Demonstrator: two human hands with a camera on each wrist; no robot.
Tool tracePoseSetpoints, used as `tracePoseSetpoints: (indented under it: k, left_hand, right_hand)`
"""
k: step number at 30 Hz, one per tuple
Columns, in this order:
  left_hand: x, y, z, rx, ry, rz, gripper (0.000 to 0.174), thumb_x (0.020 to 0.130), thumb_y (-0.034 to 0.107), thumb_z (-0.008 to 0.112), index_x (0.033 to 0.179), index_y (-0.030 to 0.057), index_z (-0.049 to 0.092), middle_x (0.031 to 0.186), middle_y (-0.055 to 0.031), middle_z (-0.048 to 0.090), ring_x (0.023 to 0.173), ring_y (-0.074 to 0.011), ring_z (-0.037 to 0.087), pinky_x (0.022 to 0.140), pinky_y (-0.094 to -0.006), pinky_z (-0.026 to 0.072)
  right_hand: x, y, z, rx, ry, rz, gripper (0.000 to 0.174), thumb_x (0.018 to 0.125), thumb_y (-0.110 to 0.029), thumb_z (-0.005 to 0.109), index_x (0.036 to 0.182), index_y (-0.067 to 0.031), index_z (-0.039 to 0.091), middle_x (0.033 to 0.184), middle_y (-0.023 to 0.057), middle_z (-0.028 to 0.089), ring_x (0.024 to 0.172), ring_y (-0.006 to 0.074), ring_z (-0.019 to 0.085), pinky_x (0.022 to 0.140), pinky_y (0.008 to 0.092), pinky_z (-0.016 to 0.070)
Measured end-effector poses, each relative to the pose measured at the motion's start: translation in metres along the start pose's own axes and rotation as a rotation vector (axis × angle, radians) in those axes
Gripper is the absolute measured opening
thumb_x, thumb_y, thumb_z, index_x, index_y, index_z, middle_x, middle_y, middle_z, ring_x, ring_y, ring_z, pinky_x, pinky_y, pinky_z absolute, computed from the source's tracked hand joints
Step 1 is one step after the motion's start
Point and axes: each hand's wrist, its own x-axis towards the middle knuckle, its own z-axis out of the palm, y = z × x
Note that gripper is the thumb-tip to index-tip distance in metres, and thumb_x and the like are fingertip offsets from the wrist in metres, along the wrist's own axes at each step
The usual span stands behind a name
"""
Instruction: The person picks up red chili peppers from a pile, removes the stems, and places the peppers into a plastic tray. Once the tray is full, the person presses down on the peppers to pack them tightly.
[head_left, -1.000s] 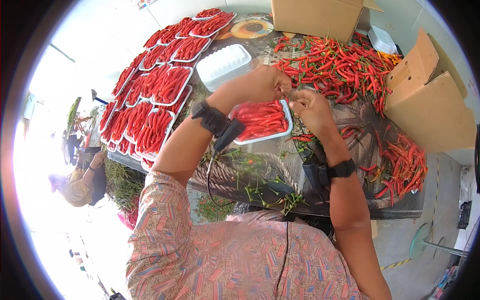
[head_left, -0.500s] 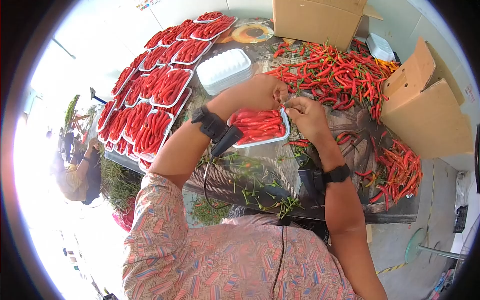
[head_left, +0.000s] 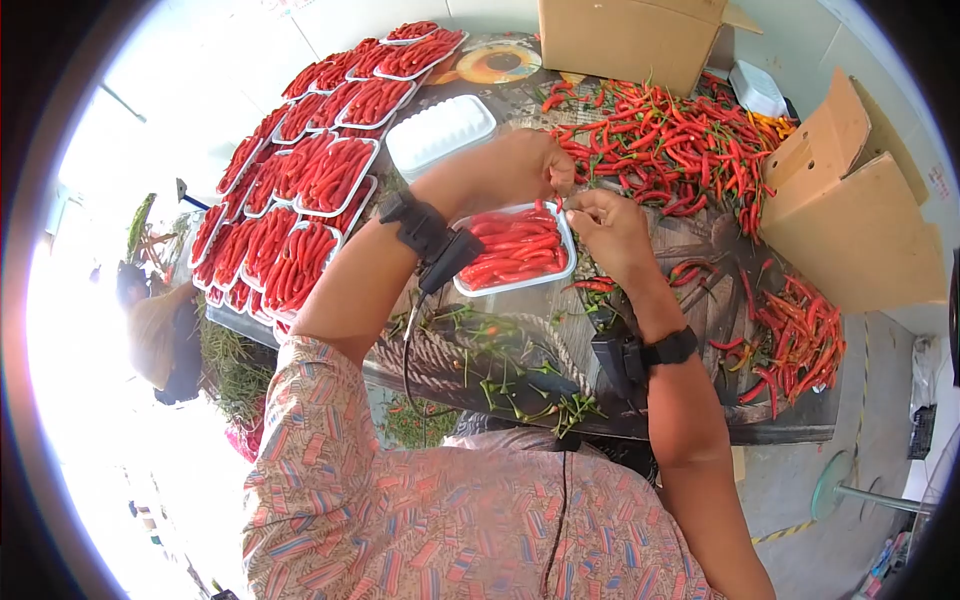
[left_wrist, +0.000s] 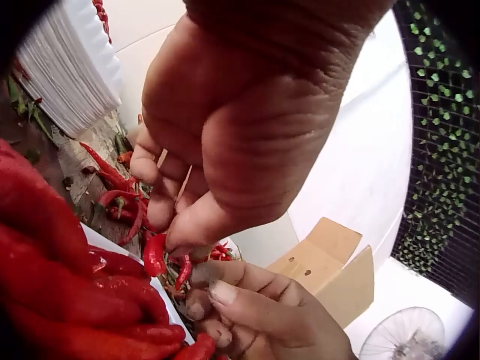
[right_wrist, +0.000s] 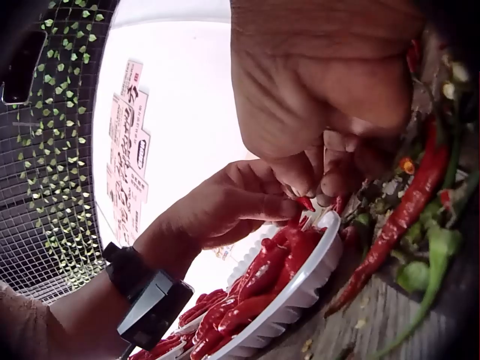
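Over the far right corner of a white foam tray (head_left: 520,287) of red chilies, both hands meet on one small red chili (head_left: 558,203). My left hand (head_left: 555,185) pinches it from the left and my right hand (head_left: 585,215) pinches it from the right. In the left wrist view the left hand (left_wrist: 176,236) holds the chili (left_wrist: 155,255) between thumb and finger, with the right hand (left_wrist: 217,296) curled just below. The right wrist view has the right hand (right_wrist: 315,196) nipping the chili (right_wrist: 304,202) above the tray (right_wrist: 300,292), opposite the left hand (right_wrist: 281,199).
A big pile of loose chilies (head_left: 660,140) lies behind the hands and a smaller one (head_left: 800,330) at the right. Many filled trays (head_left: 300,190) and a stack of empty trays (head_left: 440,130) stand to the left. Cardboard boxes (head_left: 860,200) stand at the back and right. Green stems (head_left: 510,380) litter the near edge.
Both hands have stayed together on the chili and come down a little toward the tray. A person beside the table at the left has shifted.
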Motion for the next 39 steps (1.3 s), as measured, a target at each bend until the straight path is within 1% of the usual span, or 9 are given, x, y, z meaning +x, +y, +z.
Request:
tracePoseSetpoints:
  k: [2, 6, 8, 12, 15, 17, 28, 30, 39]
  left_hand:
    - [0.001, 0.001, 0.002, -0.076, 0.056, -0.003, 0.004, 0.073, 0.008, 0.063, 0.074, 0.0085, 0.066, 0.066, -0.0083, 0.063, 0.063, -0.024, 0.059, 0.061, -0.036, 0.0445]
    - [0.004, -0.006, 0.003, -0.119, 0.049, 0.001, 0.005, 0.073, 0.007, 0.061, 0.075, 0.0079, 0.066, 0.067, -0.007, 0.064, 0.064, -0.0213, 0.06, 0.061, -0.035, 0.0448]
    - [0.006, -0.009, -0.001, -0.103, -0.09, -0.044, 0.013, 0.082, 0.012, 0.061, 0.089, 0.007, 0.07, 0.078, -0.0056, 0.069, 0.071, -0.016, 0.063, 0.069, -0.0326, 0.051]
    - [0.007, -0.009, -0.002, -0.173, -0.102, -0.051, 0.013, 0.082, 0.012, 0.061, 0.09, 0.0078, 0.071, 0.079, -0.004, 0.069, 0.072, -0.0153, 0.063, 0.069, -0.0317, 0.0506]
    - [0.007, -0.001, -0.006, -0.186, -0.09, -0.183, 0.013, 0.082, 0.013, 0.064, 0.091, 0.0081, 0.071, 0.08, -0.0033, 0.069, 0.072, -0.0145, 0.063, 0.069, -0.0311, 0.0505]
    - [0.011, -0.01, -0.003, -0.119, -0.095, -0.079, 0.013, 0.083, 0.015, 0.066, 0.093, 0.0089, 0.071, 0.08, -0.0033, 0.069, 0.071, -0.0132, 0.062, 0.068, -0.0304, 0.0505]
    - [0.01, -0.015, 0.005, -0.13, -0.139, -0.057, 0.011, 0.085, 0.018, 0.068, 0.09, 0.008, 0.068, 0.078, -0.0019, 0.066, 0.073, -0.0109, 0.06, 0.068, -0.0291, 0.0494]
    - [0.008, -0.017, 0.005, -0.173, -0.143, -0.055, 0.011, 0.085, 0.018, 0.068, 0.089, 0.0076, 0.068, 0.078, -0.0018, 0.065, 0.074, -0.0101, 0.059, 0.068, -0.029, 0.0489]
    - [-0.005, -0.008, -0.003, -0.193, -0.174, -0.017, 0.02, 0.081, 0.019, 0.073, 0.094, 0.0058, 0.066, 0.08, -0.0038, 0.066, 0.075, -0.012, 0.059, 0.069, -0.0309, 0.0491]
  right_hand:
    - [0.0, 0.0, 0.001, 0.008, 0.005, 0.017, 0.013, 0.089, -0.001, 0.061, 0.101, 0.0032, 0.064, 0.088, 0.004, 0.068, 0.078, 0.008, 0.061, 0.07, 0.0233, 0.0489]
    - [0.001, 0.003, 0.002, -0.015, 0.032, 0.015, 0.013, 0.09, -0.002, 0.061, 0.101, 0.0032, 0.064, 0.088, 0.0035, 0.068, 0.077, 0.0073, 0.06, 0.068, 0.0231, 0.0481]
    - [0.0, -0.001, 0.001, -0.006, 0.028, 0.032, 0.014, 0.09, -0.003, 0.061, 0.102, 0.0034, 0.064, 0.087, 0.0033, 0.067, 0.076, 0.007, 0.06, 0.067, 0.023, 0.0476]
    - [-0.001, -0.001, 0.002, 0.02, 0.039, 0.058, 0.016, 0.091, -0.005, 0.06, 0.104, 0.0038, 0.064, 0.085, 0.0031, 0.067, 0.073, 0.0066, 0.058, 0.064, 0.0227, 0.046]
    - [0.0, 0.001, 0.001, 0.038, 0.025, 0.047, 0.017, 0.091, -0.005, 0.06, 0.106, 0.0039, 0.063, 0.086, 0.0034, 0.067, 0.073, 0.0067, 0.058, 0.064, 0.0227, 0.0459]
    - [0.0, 0.002, 0.002, 0.032, 0.034, 0.028, 0.018, 0.091, -0.005, 0.06, 0.107, 0.0039, 0.063, 0.087, 0.0036, 0.067, 0.073, 0.0067, 0.058, 0.064, 0.0228, 0.0458]
    - [0.0, -0.004, 0.001, 0.009, 0.003, 0.096, 0.02, 0.092, -0.005, 0.061, 0.109, 0.0048, 0.061, 0.089, 0.0056, 0.068, 0.073, 0.0075, 0.058, 0.064, 0.023, 0.0462]
    - [0.0, -0.003, 0.002, 0.037, 0.004, 0.011, 0.02, 0.091, -0.004, 0.061, 0.109, 0.0059, 0.062, 0.089, 0.0062, 0.068, 0.076, 0.0084, 0.06, 0.066, 0.0234, 0.0482]
    - [0.0, 0.002, 0.001, -0.026, -0.012, -0.037, 0.021, 0.091, -0.002, 0.06, 0.109, 0.0083, 0.063, 0.095, 0.0084, 0.069, 0.083, 0.0098, 0.063, 0.074, 0.0244, 0.0503]
